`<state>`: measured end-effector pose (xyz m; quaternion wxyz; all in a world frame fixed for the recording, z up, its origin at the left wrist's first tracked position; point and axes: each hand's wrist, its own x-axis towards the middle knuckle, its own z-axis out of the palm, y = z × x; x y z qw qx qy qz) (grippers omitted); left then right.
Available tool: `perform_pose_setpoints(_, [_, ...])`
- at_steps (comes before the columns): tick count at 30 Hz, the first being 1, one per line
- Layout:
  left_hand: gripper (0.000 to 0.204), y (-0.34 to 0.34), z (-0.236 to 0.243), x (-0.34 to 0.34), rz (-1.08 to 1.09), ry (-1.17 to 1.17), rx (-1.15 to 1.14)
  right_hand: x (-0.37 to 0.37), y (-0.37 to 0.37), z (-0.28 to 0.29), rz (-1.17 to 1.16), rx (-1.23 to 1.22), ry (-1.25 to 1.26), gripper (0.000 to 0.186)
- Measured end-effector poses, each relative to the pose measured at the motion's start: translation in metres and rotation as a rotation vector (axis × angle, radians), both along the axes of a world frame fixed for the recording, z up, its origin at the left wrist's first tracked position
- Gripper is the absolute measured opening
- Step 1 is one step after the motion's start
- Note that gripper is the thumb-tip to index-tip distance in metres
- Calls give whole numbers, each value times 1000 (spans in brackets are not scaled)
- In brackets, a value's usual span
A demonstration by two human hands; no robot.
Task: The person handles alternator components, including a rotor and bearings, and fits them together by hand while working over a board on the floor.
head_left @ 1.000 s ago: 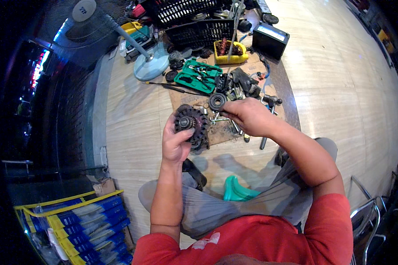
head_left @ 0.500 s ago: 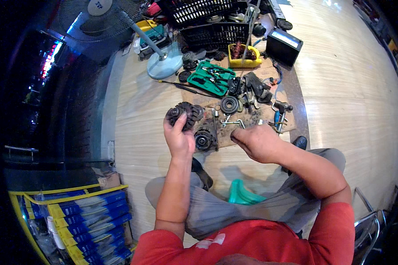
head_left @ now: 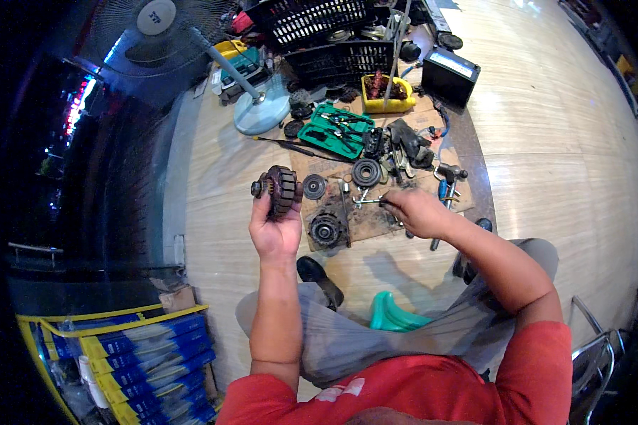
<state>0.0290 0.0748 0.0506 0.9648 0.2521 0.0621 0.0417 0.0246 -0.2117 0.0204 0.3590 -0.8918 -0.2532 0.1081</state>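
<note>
My left hand [head_left: 275,230] holds a dark toothed gear assembly [head_left: 285,190] upright on its side, with a short hub poking out to the left. My right hand [head_left: 411,212] pinches the end of a small silver wrench [head_left: 365,201] at the cardboard sheet [head_left: 376,224]. Beside them lie a black bearing-like ring [head_left: 366,171], a smaller dark disc [head_left: 313,186] and a round housing [head_left: 325,230] near the front edge. A long thin metal tool [head_left: 347,216] lies between the housing and my right hand. An open green tool case [head_left: 337,131] sits farther back.
Behind are black crates [head_left: 337,64], a yellow container [head_left: 388,104], a black battery [head_left: 448,81] and a standing fan [head_left: 262,113]. Hand tools [head_left: 451,180] lie at the right. A green stool [head_left: 393,312] is under my legs; a yellow rack [head_left: 120,326] stands lower left.
My left hand has tilted the gear assembly from face-up onto its side. My right hand has left the bearing-like ring, now lying on the cardboard, and has taken hold of the silver wrench.
</note>
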Motion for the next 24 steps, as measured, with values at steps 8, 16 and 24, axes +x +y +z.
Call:
perform_pose_setpoints(8, [47, -39, -4, -16, -122, -14, 272, -7, 16, 13, 73, 52, 133, 53])
perform_pose_setpoints(16, [58, -62, -2, -30, -287, -18, 276, -6, 35, 16, 31, 382, 165, 21])
perform_pose_setpoints(24, [54, -9, -6, -23, -247, -71, 25, 10, 9, 28, -18, -156, -329, 13])
